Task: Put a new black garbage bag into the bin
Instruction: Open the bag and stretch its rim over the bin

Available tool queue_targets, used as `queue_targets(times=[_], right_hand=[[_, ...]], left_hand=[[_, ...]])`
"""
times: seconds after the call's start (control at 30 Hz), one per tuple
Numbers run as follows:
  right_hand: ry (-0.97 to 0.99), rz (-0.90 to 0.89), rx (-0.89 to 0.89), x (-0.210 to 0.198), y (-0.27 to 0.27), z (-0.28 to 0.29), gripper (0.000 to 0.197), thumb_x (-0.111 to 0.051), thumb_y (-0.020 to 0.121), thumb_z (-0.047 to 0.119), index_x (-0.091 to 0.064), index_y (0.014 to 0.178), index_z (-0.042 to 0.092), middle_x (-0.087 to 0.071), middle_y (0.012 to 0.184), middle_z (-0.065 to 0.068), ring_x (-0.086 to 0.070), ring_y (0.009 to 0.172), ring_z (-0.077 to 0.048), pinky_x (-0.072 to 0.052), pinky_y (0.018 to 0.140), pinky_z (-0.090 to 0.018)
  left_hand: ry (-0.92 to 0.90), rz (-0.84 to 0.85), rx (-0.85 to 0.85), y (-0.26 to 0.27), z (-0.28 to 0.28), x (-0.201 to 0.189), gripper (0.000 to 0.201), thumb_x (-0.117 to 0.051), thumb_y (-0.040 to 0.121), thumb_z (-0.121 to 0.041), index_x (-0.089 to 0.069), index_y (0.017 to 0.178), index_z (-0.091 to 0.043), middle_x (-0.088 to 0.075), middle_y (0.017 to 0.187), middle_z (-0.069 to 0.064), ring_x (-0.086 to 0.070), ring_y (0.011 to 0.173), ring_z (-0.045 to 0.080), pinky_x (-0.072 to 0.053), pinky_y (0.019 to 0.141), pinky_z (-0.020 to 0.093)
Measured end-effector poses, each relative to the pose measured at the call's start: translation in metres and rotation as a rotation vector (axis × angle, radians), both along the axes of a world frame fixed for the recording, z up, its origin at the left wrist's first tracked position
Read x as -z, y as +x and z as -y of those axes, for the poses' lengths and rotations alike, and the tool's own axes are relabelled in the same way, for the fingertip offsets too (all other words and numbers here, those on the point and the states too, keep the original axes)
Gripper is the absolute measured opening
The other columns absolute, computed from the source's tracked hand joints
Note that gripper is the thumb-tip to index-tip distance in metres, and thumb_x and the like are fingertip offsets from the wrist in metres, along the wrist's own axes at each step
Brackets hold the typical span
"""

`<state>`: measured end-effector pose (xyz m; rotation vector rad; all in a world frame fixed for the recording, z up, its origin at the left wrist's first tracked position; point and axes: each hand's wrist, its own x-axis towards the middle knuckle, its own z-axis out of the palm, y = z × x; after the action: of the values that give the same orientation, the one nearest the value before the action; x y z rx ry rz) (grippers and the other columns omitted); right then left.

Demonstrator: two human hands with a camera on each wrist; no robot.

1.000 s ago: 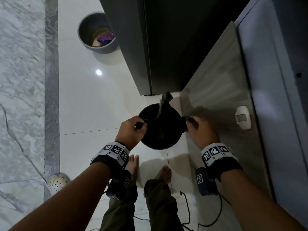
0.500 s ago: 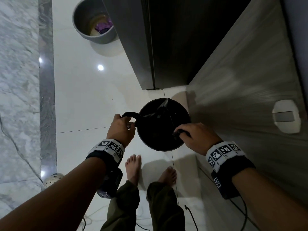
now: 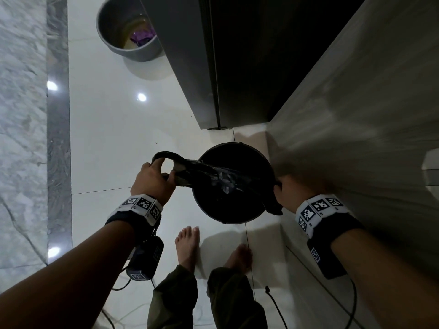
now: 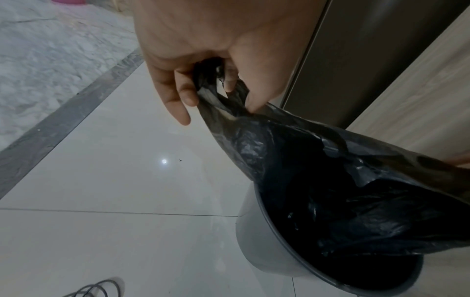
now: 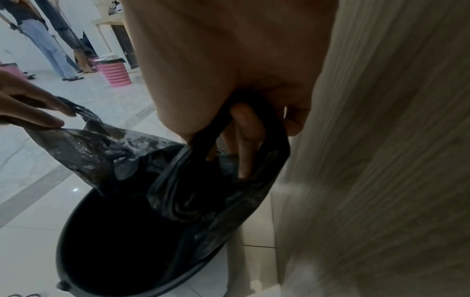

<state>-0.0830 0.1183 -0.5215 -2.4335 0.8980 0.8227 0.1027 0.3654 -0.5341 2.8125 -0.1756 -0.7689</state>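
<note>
A round grey bin (image 3: 234,216) stands on the white tiles beside a wooden panel. A black garbage bag (image 3: 213,173) is stretched across its mouth, its body hanging down inside (image 4: 356,201). My left hand (image 3: 152,179) grips one loop handle (image 4: 211,84) out to the left of the rim. Over the right rim, my right hand (image 3: 288,192) has its fingers hooked through the other handle (image 5: 254,128). The bin's bottom is hidden in darkness.
A second grey bin (image 3: 129,29) with purple rubbish stands further off by a dark door (image 3: 237,62). The wooden panel (image 3: 356,115) runs close along the right. My bare feet (image 3: 187,245) are just behind the bin. A pink basket (image 5: 114,72) and standing people are far off.
My left hand has pulled its handle further left, away from the rim. The right hand moved from the bin's near side to the right rim, spreading the bag wider.
</note>
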Motion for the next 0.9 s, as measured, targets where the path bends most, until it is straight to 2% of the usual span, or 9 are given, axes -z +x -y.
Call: queue_targets(times=[0.07,0.13,0.2,0.3,0.43,0.57,0.7,0.8,0.9], right_hand=[[-0.134,0.017,-0.103,0.003,0.002,0.003,0.020,-0.050,0.090,0.026,-0.047,0.078,0.012,-0.051,0.067,-0.003,-0.050,0.069,-0.026,-0.036,0.062,-0.029],[-0.161,0.022,-0.139,0.009,0.007,0.005,0.023,-0.052,0.090,0.028,-0.057,0.105,0.011,-0.065,0.091,-0.010,-0.058,0.075,-0.030,-0.041,0.062,-0.032],[-0.152,0.032,-0.101,0.018,0.009,0.007,0.040,-0.053,0.090,0.034,-0.048,0.123,0.013,-0.064,0.110,-0.014,-0.064,0.085,-0.034,-0.048,0.066,-0.036],[-0.164,0.017,-0.059,0.028,0.014,0.009,0.044,-0.051,0.091,0.038,-0.043,0.126,0.013,-0.060,0.120,-0.014,-0.064,0.094,-0.036,-0.048,0.071,-0.039],[-0.125,0.018,0.022,0.033,0.024,0.013,0.036,-0.047,0.094,0.039,-0.044,0.122,0.016,-0.063,0.119,-0.010,-0.064,0.098,-0.033,-0.046,0.075,-0.038],[-0.120,0.006,0.043,0.040,0.029,0.013,0.032,-0.044,0.094,0.039,-0.051,0.117,0.018,-0.066,0.116,-0.009,-0.064,0.097,-0.032,-0.045,0.077,-0.037],[-0.150,0.002,0.021,0.046,0.035,0.014,0.033,-0.041,0.095,0.039,-0.054,0.118,0.019,-0.070,0.106,-0.008,-0.066,0.093,-0.030,-0.042,0.076,-0.036],[-0.221,0.033,0.002,0.054,0.036,0.015,0.032,-0.041,0.093,0.040,-0.058,0.113,0.020,-0.072,0.096,-0.009,-0.065,0.091,-0.030,-0.040,0.083,-0.039],[-0.251,0.056,0.004,0.061,0.037,0.017,0.032,-0.043,0.091,0.039,-0.058,0.112,0.020,-0.072,0.092,-0.009,-0.065,0.089,-0.029,-0.038,0.085,-0.039]], left_hand=[[0.014,0.011,0.017,0.004,0.000,0.006,0.054,-0.056,0.085,-0.044,-0.047,0.134,-0.025,-0.053,0.124,0.015,-0.056,0.113,0.035,-0.049,0.087,0.048],[0.032,0.015,0.034,0.007,0.001,0.009,0.055,-0.060,0.083,-0.043,-0.049,0.133,-0.024,-0.050,0.125,0.015,-0.055,0.113,0.035,-0.050,0.086,0.049],[0.043,0.020,0.069,0.009,0.002,0.012,0.055,-0.065,0.080,-0.037,-0.053,0.131,-0.020,-0.046,0.126,0.017,-0.052,0.116,0.037,-0.049,0.085,0.050],[0.007,0.064,0.088,0.016,0.002,0.007,0.054,-0.068,0.077,-0.032,-0.056,0.128,-0.016,-0.036,0.133,0.020,-0.042,0.122,0.043,-0.046,0.092,0.052],[-0.034,0.148,0.041,0.016,0.001,-0.016,0.049,-0.069,0.077,-0.031,-0.058,0.123,-0.016,-0.031,0.134,0.025,-0.030,0.124,0.044,-0.034,0.101,0.048],[-0.263,0.376,0.186,-0.011,0.014,-0.033,0.027,-0.061,0.080,-0.028,-0.065,0.102,-0.012,-0.053,0.107,0.020,-0.047,0.100,0.038,-0.041,0.085,0.042],[-0.389,0.134,0.407,-0.018,0.047,-0.007,0.020,-0.053,0.085,-0.025,-0.065,0.095,-0.013,-0.063,0.086,0.009,-0.060,0.082,0.030,-0.050,0.072,0.041],[-0.237,-0.078,0.439,-0.006,0.057,0.028,0.018,-0.051,0.088,-0.021,-0.066,0.092,-0.012,-0.065,0.090,0.012,-0.063,0.088,0.034,-0.052,0.075,0.041],[-0.092,-0.068,0.406,0.003,0.059,0.046,0.022,-0.047,0.090,-0.021,-0.064,0.095,-0.010,-0.070,0.093,0.015,-0.064,0.091,0.037,-0.050,0.080,0.041]])
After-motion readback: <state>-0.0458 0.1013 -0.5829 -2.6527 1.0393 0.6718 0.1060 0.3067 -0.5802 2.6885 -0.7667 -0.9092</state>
